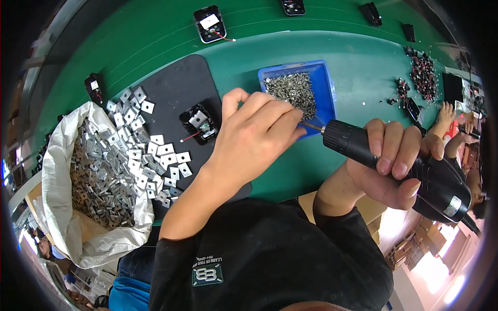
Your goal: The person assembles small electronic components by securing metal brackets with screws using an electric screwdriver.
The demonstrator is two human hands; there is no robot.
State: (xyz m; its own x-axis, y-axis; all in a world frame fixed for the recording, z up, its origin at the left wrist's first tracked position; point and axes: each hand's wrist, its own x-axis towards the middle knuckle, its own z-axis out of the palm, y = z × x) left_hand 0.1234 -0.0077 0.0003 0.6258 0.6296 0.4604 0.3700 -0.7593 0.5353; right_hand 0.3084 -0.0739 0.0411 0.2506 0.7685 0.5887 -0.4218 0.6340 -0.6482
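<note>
Right hand (384, 181) wraps a black corded screwdriver (441, 184); left hand (254, 127) pinches its slim metallic bit (313, 126).

Free tabletop (363, 67) between blue bin (326, 103) and wired parts (424, 78); screwdriver (441, 181) nearside.

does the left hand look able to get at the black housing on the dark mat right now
Probably yes: the black housing lies on the dark mat just left of the left hand, with nothing seen covering it, though that hand is at the bit of the power screwdriver.
</note>
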